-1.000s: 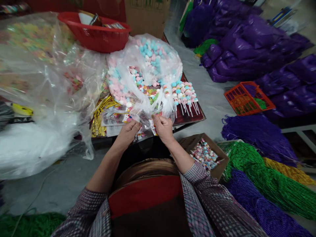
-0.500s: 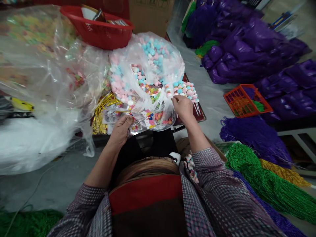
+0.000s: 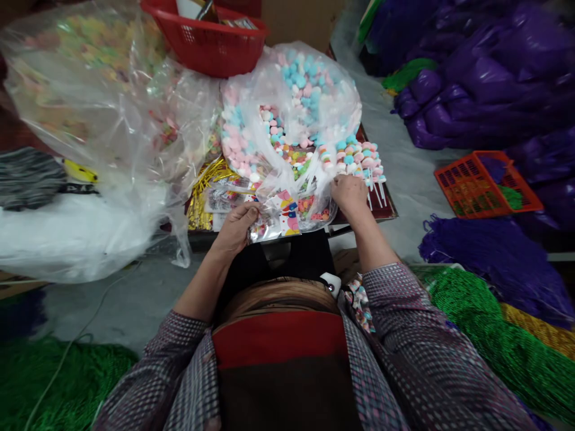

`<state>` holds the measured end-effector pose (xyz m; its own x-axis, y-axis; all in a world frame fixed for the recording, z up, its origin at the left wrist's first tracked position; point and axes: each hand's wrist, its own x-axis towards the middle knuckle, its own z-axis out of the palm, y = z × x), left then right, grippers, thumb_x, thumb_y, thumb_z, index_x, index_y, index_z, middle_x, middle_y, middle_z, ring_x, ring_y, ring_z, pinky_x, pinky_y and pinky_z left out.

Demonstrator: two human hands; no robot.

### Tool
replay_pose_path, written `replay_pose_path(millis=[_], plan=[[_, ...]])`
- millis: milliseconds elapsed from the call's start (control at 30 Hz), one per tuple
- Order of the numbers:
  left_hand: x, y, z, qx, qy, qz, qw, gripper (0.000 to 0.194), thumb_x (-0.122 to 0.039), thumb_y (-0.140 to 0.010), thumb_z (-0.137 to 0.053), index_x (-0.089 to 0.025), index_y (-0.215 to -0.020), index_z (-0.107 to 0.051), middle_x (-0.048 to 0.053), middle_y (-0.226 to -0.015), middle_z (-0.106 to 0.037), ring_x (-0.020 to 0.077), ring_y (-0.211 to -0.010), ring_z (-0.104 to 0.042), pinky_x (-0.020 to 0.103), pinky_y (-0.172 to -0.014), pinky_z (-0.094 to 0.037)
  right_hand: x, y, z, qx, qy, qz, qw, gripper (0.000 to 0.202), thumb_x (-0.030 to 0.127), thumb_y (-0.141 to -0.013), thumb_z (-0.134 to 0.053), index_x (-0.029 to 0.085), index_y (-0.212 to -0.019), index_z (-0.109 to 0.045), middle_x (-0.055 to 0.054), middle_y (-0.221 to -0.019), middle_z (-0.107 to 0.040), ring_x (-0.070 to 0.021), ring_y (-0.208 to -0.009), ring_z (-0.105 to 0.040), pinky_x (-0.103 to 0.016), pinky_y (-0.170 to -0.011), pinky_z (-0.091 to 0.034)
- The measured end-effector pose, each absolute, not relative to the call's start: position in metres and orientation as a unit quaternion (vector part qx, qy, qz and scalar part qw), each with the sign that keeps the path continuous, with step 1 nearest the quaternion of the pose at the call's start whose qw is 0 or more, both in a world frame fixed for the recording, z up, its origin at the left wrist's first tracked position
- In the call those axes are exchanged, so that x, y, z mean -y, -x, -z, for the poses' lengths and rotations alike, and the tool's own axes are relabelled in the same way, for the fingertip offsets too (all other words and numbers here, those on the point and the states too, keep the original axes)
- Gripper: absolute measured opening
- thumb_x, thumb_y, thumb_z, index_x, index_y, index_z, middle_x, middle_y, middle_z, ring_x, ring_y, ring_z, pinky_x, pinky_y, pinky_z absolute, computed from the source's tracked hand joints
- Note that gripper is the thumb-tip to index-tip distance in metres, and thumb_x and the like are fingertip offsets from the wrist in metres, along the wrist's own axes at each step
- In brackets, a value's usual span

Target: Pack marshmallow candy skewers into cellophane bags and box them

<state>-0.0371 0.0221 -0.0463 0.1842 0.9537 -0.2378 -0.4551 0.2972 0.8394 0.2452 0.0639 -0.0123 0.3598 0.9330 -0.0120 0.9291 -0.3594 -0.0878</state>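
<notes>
My left hand point(image 3: 236, 227) pinches the left edge of a clear plastic packet point(image 3: 269, 232) with a colourful printed panel, at the table's front edge. My right hand point(image 3: 350, 193) is closed, its fingertips at several white sticks point(image 3: 376, 190) topped with stacked pink, blue and white candy-like pieces point(image 3: 359, 157). Whether it grips one of them is hidden. Behind both hands lies an open clear bag point(image 3: 323, 90) full of similar pastel pieces. Smaller multicoloured pieces point(image 3: 299, 160) show in its opening. Gold tinsel point(image 3: 202, 197) lies left of the packet.
A red plastic basket point(image 3: 215, 45) stands at the back. Large clear bags point(image 3: 112, 90) cover the left side. On the floor to the right are purple bags point(image 3: 476, 90), an orange basket point(image 3: 467, 188), purple strands point(image 3: 494, 257) and green strands point(image 3: 471, 305).
The camera view has swung left, so everything appears farther right. My left hand still holds the packet, which shows more fully; my right hand stays by the sticks, its fingers more curled.
</notes>
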Motion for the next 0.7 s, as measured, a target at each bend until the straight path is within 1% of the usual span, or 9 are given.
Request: replay_pose_path(millis=[67,167,233,333,400,467,567,633,700], plan=[[-0.022,0.037,0.046,-0.382,-0.324,-0.495,0.71,0.049,-0.053,-0.054,-0.096,-0.019,-0.077,-0.069,-0.006,-0.057,-0.064,0.0065,-0.046,-0.053,0.019,-0.044,-0.041,-0.064,-0.247,0.014,0.561,0.826,-0.024,0.05,0.035,0.021,-0.093,-0.051,0.01,-0.11,-0.079,-0.024,-0.107,-0.077,-0.0308,-0.096,-0.072,-0.041,-0.081,-0.052],[-0.021,0.04,0.045,-0.365,-0.309,-0.496,0.724,0.046,-0.049,-0.056,-0.095,-0.02,-0.075,-0.065,-0.007,-0.056,-0.061,0.0067,-0.046,-0.054,0.02,-0.046,-0.044,-0.059,-0.251,0.014,0.547,0.831,-0.018,0.097,0.033,0.024,-0.094,-0.051,0.014,-0.105,-0.08,-0.02,-0.101,-0.079,-0.03,-0.093,-0.072,-0.041,-0.079,-0.051],[-0.021,0.045,0.045,-0.348,-0.302,-0.492,0.739,0.046,-0.048,-0.056,-0.096,-0.021,-0.073,-0.063,-0.008,-0.053,-0.057,0.0066,-0.045,-0.053,0.021,-0.047,-0.044,-0.049,-0.253,0.014,0.552,0.81,-0.036,0.195,0.027,0.027,-0.092,-0.056,0.016,-0.097,-0.081,-0.014,-0.091,-0.079,-0.0263,-0.086,-0.071,-0.039,-0.078,-0.052],[-0.022,0.051,0.047,-0.327,-0.309,-0.48,0.753,0.049,-0.049,-0.053,-0.097,-0.022,-0.07,-0.06,-0.009,-0.049,-0.049,0.0054,-0.039,-0.044,0.021,-0.042,-0.034,-0.024,-0.254,0.01,0.569,0.719,-0.12,0.38,0.019,0.032,-0.088,-0.064,0.02,-0.083,-0.078,-0.005,-0.078,-0.075,-0.0195,-0.075,-0.068,-0.034,-0.072,-0.053],[-0.024,0.054,0.051,-0.331,-0.311,-0.483,0.749,0.054,-0.052,-0.047,-0.098,-0.022,-0.068,-0.058,-0.008,-0.049,-0.048,0.0053,-0.039,-0.042,0.022,-0.041,-0.031,-0.003,-0.251,0.004,0.575,0.661,-0.178,0.448,0.019,0.039,-0.087,-0.068,0.022,-0.083,-0.078,-0.003,-0.077,-0.075,-0.0178,-0.071,-0.067,-0.033,-0.066,-0.053],[-0.026,0.055,0.053,-0.352,-0.31,-0.492,0.733,0.058,-0.054,-0.042,-0.097,-0.023,-0.067,-0.056,-0.007,-0.052,-0.051,0.0065,-0.042,-0.044,0.023,-0.044,-0.034,0.019,-0.248,-0.005,0.582,0.63,-0.217,0.466,0.02,0.043,-0.085,-0.072,0.025,-0.084,-0.079,-0.002,-0.077,-0.075,-0.0173,-0.068,-0.066,-0.033,-0.063,-0.052],[-0.028,0.055,0.055,-0.371,-0.304,-0.5,0.721,0.059,-0.052,-0.04,-0.097,-0.023,-0.068,-0.056,-0.005,-0.056,-0.057,0.0081,-0.045,-0.049,0.024,-0.045,-0.038,0.042,-0.244,-0.018,0.603,0.598,-0.244,0.467,0.017,0.044,-0.086,-0.074,0.029,-0.085,-0.08,-0.002,-0.074,-0.074,-0.0161,-0.065,-0.065,-0.032,-0.062,-0.053],[-0.028,0.055,0.056,-0.364,-0.297,-0.493,0.732,0.056,-0.052,-0.045,-0.097,-0.023,-0.071,-0.056,-0.006,-0.053,-0.057,0.008,-0.042,-0.048,0.023,-0.042,-0.034,0.052,-0.243,-0.023,0.621,0.583,-0.25,0.461,0.015,0.043,-0.087,-0.073,0.03,-0.086,-0.081,-0.001,-0.072,-0.074,-0.0154,-0.063,-0.065,-0.032,-0.061,-0.052],[-0.029,0.055,0.057,-0.366,-0.297,-0.478,0.742,0.049,-0.051,-0.056,-0.092,-0.023,-0.073,-0.056,-0.006,-0.052,-0.056,0.0082,-0.041,-0.048,0.023,-0.041,-0.033,0.057,-0.243,-0.024,0.634,0.576,-0.249,0.452,0.015,0.043,-0.088,-0.073,0.032,-0.087,-0.082,-0.001,-0.073,-0.075,-0.0152,-0.062,-0.065,-0.032,-0.06,-0.052]])
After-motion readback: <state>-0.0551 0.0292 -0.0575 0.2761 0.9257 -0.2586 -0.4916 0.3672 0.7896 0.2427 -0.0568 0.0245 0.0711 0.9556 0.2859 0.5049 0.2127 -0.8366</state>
